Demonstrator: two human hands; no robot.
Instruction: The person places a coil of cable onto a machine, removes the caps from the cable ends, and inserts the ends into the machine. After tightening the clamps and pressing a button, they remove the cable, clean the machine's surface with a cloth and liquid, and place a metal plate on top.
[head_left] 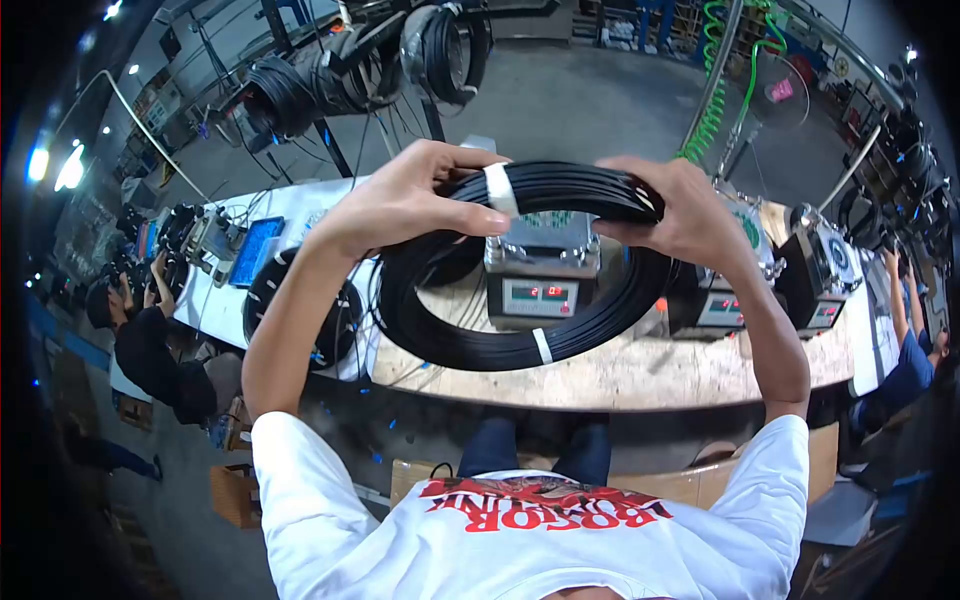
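Observation:
A large coil of black cable (440, 340), bound with white bands, is held up in front of me above the bench. My left hand (420, 200) grips its far left part, the thumb lying beside a white band (500, 190). On the far right part, my right hand (675, 210) has its fingers wrapped around the strands. Through the ring shows a metal machine (545, 280) with a red digital display. A second white band (542, 346) crosses the near side of the coil.
More machines with displays (720, 308) stand right on the wooden bench (470, 385). Another black coil (345, 320) and a blue tray (258, 250) are at left. Coils hang on a rack (445, 55) beyond. Co-workers sit left (160, 345) and right (900, 350).

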